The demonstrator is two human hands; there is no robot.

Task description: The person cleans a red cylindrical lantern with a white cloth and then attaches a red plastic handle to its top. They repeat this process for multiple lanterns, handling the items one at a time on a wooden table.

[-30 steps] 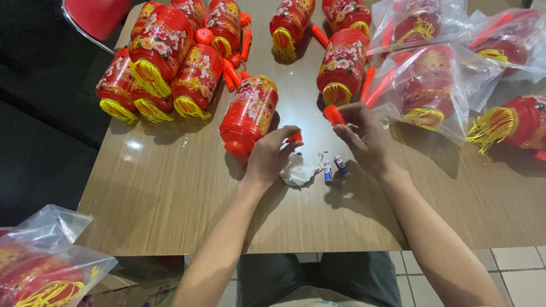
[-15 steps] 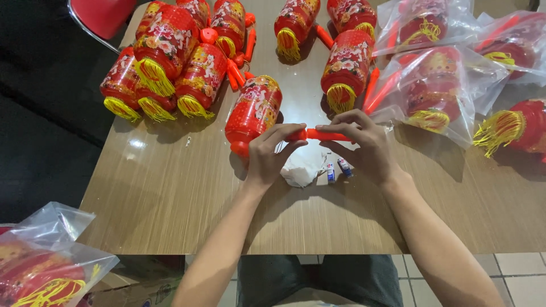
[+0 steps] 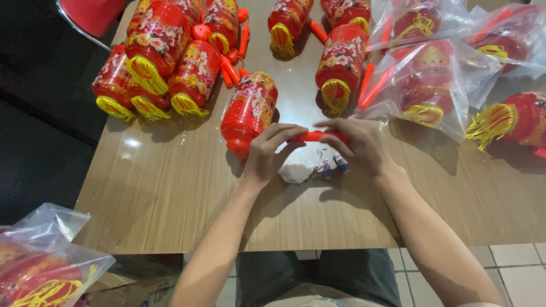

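Note:
Both hands hold a thin orange stick (image 3: 316,136) level above the wooden table (image 3: 170,193). My left hand (image 3: 270,153) grips its left end and my right hand (image 3: 358,145) grips its right end. Just left of the left hand lies a red cylindrical lantern (image 3: 250,108) with a yellow tassel rim and an orange base. Under the hands lie a crumpled white wrapper (image 3: 296,172) and two small batteries (image 3: 333,166).
Several red lanterns with yellow tassels (image 3: 156,62) lie at the table's far left, more (image 3: 341,62) at the far middle with loose orange sticks (image 3: 230,71). Bagged lanterns (image 3: 432,85) fill the far right. A bag of lanterns (image 3: 40,267) sits at lower left.
My right hand picked up the orange stick from beside the bagged lanterns and brought it across; both hands now hold it level over the wrapper and batteries.

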